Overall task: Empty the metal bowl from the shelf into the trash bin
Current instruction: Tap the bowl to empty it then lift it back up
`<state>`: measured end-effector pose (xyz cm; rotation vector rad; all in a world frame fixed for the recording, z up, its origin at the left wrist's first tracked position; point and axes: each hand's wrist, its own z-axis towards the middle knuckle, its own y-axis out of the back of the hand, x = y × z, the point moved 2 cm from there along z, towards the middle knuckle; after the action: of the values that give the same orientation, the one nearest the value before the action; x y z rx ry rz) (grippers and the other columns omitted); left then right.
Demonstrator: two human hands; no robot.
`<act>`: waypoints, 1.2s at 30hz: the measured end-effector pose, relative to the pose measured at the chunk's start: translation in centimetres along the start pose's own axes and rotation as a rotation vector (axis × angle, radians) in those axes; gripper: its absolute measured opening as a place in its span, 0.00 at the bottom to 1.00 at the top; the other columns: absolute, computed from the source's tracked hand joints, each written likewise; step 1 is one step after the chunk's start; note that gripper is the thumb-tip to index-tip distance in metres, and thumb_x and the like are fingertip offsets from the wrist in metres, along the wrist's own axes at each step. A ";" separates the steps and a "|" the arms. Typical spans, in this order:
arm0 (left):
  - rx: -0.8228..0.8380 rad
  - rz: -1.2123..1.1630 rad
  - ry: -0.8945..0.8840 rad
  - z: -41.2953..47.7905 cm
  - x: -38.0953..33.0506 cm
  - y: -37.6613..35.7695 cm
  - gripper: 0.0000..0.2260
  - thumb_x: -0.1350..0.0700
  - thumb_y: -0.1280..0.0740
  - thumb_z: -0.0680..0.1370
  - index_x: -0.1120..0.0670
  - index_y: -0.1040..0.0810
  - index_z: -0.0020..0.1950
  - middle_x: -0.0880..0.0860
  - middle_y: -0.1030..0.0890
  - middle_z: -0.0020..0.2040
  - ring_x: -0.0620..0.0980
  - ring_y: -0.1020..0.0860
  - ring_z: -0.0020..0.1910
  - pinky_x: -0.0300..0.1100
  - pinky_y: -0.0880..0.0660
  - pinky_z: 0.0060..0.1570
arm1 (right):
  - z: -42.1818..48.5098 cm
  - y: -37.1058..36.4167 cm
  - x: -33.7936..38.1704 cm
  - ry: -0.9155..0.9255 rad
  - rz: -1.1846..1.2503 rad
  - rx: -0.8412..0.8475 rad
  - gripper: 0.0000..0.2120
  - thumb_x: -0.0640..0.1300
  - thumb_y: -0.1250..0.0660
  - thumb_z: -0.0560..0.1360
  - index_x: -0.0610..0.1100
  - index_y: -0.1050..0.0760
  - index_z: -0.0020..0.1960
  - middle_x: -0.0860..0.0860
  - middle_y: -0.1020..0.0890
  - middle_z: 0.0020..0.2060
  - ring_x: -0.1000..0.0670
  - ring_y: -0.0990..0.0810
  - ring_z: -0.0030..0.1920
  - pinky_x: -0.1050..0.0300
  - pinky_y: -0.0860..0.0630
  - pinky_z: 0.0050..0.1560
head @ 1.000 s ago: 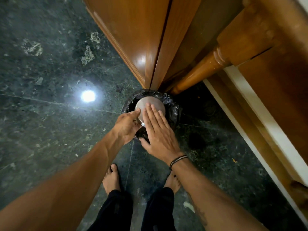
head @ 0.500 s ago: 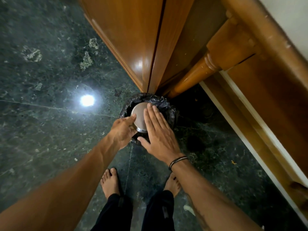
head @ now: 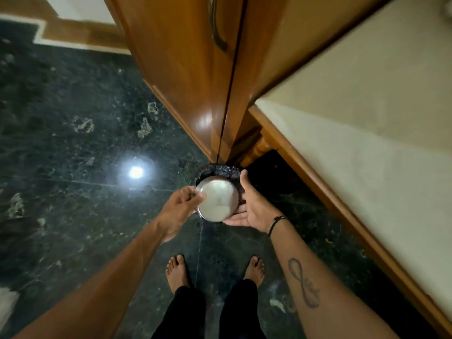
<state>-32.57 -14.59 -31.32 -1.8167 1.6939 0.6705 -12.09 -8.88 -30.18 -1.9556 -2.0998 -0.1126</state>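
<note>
The metal bowl (head: pixel 217 200) is turned mouth up above the trash bin (head: pixel 220 172), a small bin lined with a black bag on the floor at the corner of the wooden cabinet. My left hand (head: pixel 182 207) pinches the bowl's left rim. My right hand (head: pixel 254 209) is palm up beside and under the bowl's right side, fingers spread, with the fingertips hidden beneath the bowl. The inside of the bowl looks shiny; I cannot tell whether anything is in it. Most of the bin is hidden behind the bowl.
A wooden cabinet (head: pixel 186 69) with a dark handle rises just behind the bin. A wood-framed bed with a pale mattress (head: pixel 367 123) runs along the right. My bare feet (head: pixel 176 272) stand on the dark green marble floor (head: pixel 73 192), which shows a bright light reflection.
The bowl was upside down over the bin with my right palm flat on its base. Now it is turned mouth up and lifted, my right hand has moved beneath its right side, and my view has risen.
</note>
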 end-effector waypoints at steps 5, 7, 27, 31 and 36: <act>0.064 0.203 -0.175 -9.2 -9.8 0.7 0.05 0.58 0.29 0.84 0.58 0.22 0.56 0.55 0.21 0.51 0.48 0.22 0.49 0.37 0.23 0.45 | -11.6 -2.3 2.4 0.127 0.051 0.091 0.38 0.66 0.26 0.78 0.51 0.34 0.81 0.36 0.28 0.78 0.31 0.22 0.75 0.42 0.17 0.63; 0.073 0.228 -0.234 -11.2 -13.5 0.9 0.09 0.59 0.29 0.84 0.62 0.23 0.61 0.54 0.20 0.52 0.46 0.21 0.49 0.39 0.23 0.47 | -15.6 -2.9 3.5 0.230 0.071 0.114 0.28 0.61 0.24 0.79 0.50 0.26 0.72 0.39 0.24 0.74 0.35 0.20 0.73 0.43 0.18 0.67; 0.429 0.413 -0.577 -27.8 -34.3 -7.5 0.44 0.71 0.19 0.69 0.47 0.29 0.81 0.51 0.18 0.73 0.51 0.21 0.74 0.49 0.25 0.76 | -44.2 2.0 8.0 1.129 -0.507 -0.270 0.50 0.42 0.10 0.65 0.64 0.31 0.78 0.70 0.23 0.72 0.59 0.24 0.77 0.56 0.28 0.80; 0.420 0.456 -0.676 -27.9 -36.8 -12.6 0.45 0.66 0.15 0.67 0.49 0.27 0.80 0.51 0.19 0.73 0.49 0.22 0.75 0.49 0.27 0.78 | -45.4 6.2 8.8 1.125 -0.531 -0.319 0.62 0.46 0.10 0.64 0.51 0.43 0.88 0.54 0.30 0.84 0.51 0.31 0.84 0.45 0.33 0.86; 0.386 0.507 -0.716 -25.7 -37.5 -20.0 0.44 0.66 0.14 0.66 0.46 0.27 0.78 0.51 0.20 0.74 0.46 0.22 0.75 0.43 0.26 0.77 | -45.6 13.3 10.0 1.097 -0.540 -0.380 0.62 0.44 0.10 0.64 0.48 0.42 0.88 0.52 0.28 0.82 0.49 0.30 0.83 0.45 0.31 0.84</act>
<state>-15.88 -4.72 14.44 -0.7371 1.6120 0.9695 7.03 -8.90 14.41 -0.9396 -1.7495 -1.3966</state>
